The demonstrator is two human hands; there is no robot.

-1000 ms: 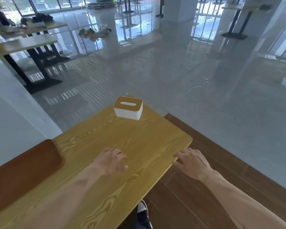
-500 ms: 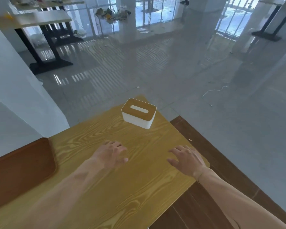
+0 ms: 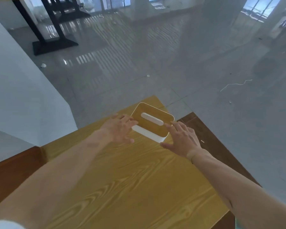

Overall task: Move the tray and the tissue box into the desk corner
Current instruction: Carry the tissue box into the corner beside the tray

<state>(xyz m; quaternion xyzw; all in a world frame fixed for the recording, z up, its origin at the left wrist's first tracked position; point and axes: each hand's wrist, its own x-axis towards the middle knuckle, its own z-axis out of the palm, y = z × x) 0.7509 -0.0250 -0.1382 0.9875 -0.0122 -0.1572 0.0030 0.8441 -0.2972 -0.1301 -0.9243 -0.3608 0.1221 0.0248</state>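
White-walled tissue box (image 3: pixel 151 128) with a wood-toned lid and a pale oblong slot in the middle of it. Stands upright at the far corner of the desk (image 3: pixel 139 187), close to both far edges. Long axis runs from near-left to far-right, on a diagonal to the person; the slot follows the same line.

Left hand (image 3: pixel 118 129): fingers spread, not closed on anything, fingertips at or touching the box's left end; contact cannot be told for certain. Right hand (image 3: pixel 182 140): likewise spread and empty, fingertips at the near-right corner of the lid, thumb pointing toward the white side wall. Box lies ahead of and between the two hands, at about equal reach from each; judged to be the set-up for a two-handed grasp across the short ends.

Tray (image 3: pixel 12 172): dark reddish-brown slab at the left edge of view, only partly seen, well apart from the box and behind the left forearm.

Desk: yellow wood-grain top. Beyond it, glossy grey floor (image 3: pixel 205 63), a white wall to the left, black table legs at the far back.

Brands, labels, writing: none readable on any item.
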